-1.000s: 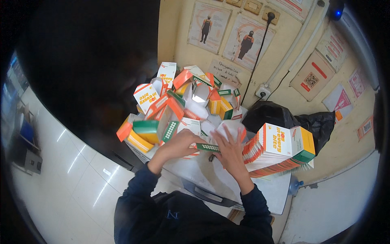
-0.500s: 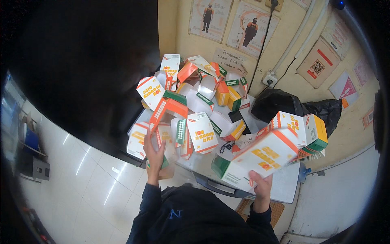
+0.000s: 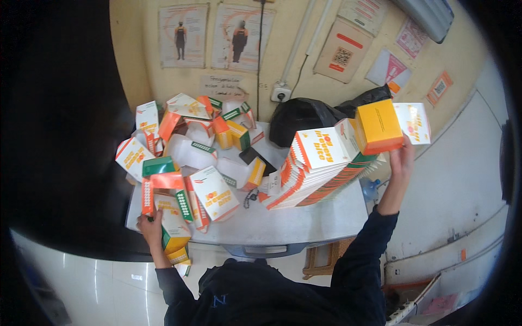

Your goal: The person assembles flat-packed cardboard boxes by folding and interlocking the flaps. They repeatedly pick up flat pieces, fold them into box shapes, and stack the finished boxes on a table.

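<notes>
On the left side of the table, my left hand [image 3: 151,227] is closed at the edge of a white, orange and yellow food carton [image 3: 173,220]. Loose opened cartons [image 3: 185,149] lie heaped behind it, tumbled at different angles. Far to the right, my right arm is stretched out. My right hand [image 3: 401,158] grips another food carton [image 3: 381,124], its yellow base turned toward me. This carton is at the right end of a long leaning stack of nested cartons [image 3: 318,168]; my fingers are partly hidden behind it.
A black plastic bag [image 3: 302,120] rests against the wall behind the stack. On the grey-white table [image 3: 261,223] lie a dark phone [image 3: 258,160] and a beaded string [image 3: 250,199]. A blue-tinted bottle [image 3: 371,189] stands beyond the right edge, and a woven stool [image 3: 324,259] below.
My right hand has carried its carton right and away from me to the stack's end, turning it base-outward. My left hand has closed on a carton. The view has shifted right.
</notes>
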### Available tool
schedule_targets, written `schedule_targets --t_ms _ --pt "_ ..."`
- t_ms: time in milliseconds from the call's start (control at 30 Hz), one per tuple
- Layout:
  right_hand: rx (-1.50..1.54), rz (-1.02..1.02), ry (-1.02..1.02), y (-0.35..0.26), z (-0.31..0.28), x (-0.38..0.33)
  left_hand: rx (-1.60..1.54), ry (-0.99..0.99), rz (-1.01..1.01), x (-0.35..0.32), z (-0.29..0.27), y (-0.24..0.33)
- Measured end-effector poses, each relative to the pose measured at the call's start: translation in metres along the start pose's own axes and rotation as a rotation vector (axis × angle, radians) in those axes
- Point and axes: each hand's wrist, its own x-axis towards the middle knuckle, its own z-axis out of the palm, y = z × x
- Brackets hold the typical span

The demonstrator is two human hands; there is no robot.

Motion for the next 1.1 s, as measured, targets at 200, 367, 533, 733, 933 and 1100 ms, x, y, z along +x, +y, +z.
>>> schedule_targets --t_ms 200,367,533,733,933,1100 --pt "-0.856 0.120 0.256 0.052 -0.065 0.006 0.215 -0.106 -0.084 -0.035 -0.006 0.000" --pt "-0.915 0.156 0.111 0.063 -0.077 0.002 0.061 -0.393 0.175 -0.073 -0.025 0.025" --pt "-1.765 -0.648 0.636 0.050 -0.046 -0.011 -0.654 -0.461 0.059 -0.127 -0.095 0.105" --pt "-1.113 -0.239 -0.560 0.023 -0.037 0.001 -1.614 -0.895 0.063 -0.164 -0.006 0.235" --pt "-0.614 0.264 -0.571 0.008 -0.065 0.022 -1.819 -1.339 -0.244 -0.215 0.127 0.413" --pt "-0.199 0.269 -0.561 0.014 -0.042 0.021 -1.711 -0.994 -0.301 -0.236 0.173 0.436"
